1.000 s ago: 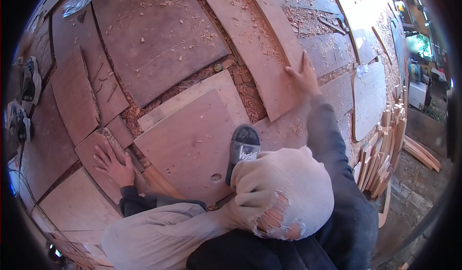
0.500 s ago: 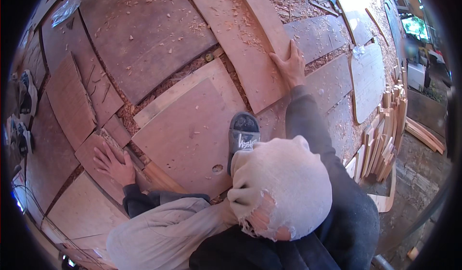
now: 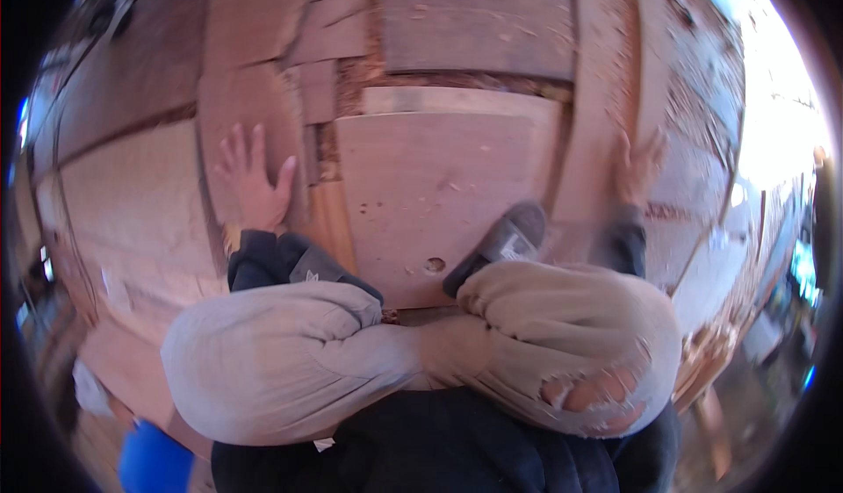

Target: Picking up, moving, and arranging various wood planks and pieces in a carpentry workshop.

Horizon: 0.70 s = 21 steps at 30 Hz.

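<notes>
Presently, findings as follows.

Position: I crouch over a floor of wooden sheets, knees in pale grey trousers drawn up beneath me, the right knee torn.

Left hand [image 3: 255, 186]: fingers spread, palm flat on a reddish-brown veneer sheet [image 3: 250, 98], pressing at its lower edge. It grips nothing.

Right hand [image 3: 639, 166]: blurred; it rests palm-down with fingers seemingly splayed on a long narrow board [image 3: 606, 71] that runs away from me. I cannot tell for certain whether it presses or merely lies there.

Central panel [image 3: 435, 194]: a pale, squarish sheet of plywood lies flat between my two hands, with a small round hole near its near edge. My right foot in a dark sandal [image 3: 502, 243] stands on its near right corner.

Surroundings: more sheets of mixed size overlap on all sides; wood shavings and chips [image 3: 413, 76] gather in the seams, thickest just beyond the pale panel. A blue object [image 3: 154, 458] sits at lower left, too blurred to identify.

Progress, as I judge it: the sheets are already laid out flat and close together, and the pale panel appears seated in its place. The narrow board and the reddish sheet are both under my palms, so their alignment looks unfinished. The loose shavings have not been cleared. No tool is visible in either hand.
</notes>
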{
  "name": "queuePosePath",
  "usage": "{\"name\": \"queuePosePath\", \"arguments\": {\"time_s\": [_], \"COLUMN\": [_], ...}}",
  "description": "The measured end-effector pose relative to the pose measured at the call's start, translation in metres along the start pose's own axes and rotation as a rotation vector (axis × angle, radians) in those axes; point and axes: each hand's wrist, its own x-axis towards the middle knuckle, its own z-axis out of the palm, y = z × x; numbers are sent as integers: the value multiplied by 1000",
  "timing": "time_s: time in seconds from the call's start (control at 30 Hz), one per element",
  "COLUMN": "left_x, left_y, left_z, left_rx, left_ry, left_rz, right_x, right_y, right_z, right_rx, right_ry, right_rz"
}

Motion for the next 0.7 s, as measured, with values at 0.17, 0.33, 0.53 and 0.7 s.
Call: {"name": "queuePosePath", "arguments": {"time_s": [0.17, 0.33, 0.53, 0.7], "left_x": [-17, -13, -9, -4], "left_y": [-14, -13, -8, -10], "left_z": [10, 14, 27, 30], "left_rx": [-91, -195, -148, -123], "left_ry": [45, 56, 59, 39], "left_rz": [-107, -55, -6, 2], "right_x": [-41, -100, -124, -121], "right_y": [-126, -212, -228, -231], "right_z": [-13, -30, -20, -3], "right_rx": [351, 266, 189, 191], "right_ry": [-251, -628, -792, -831], "right_rz": [-545, -879, -871, -876]}}
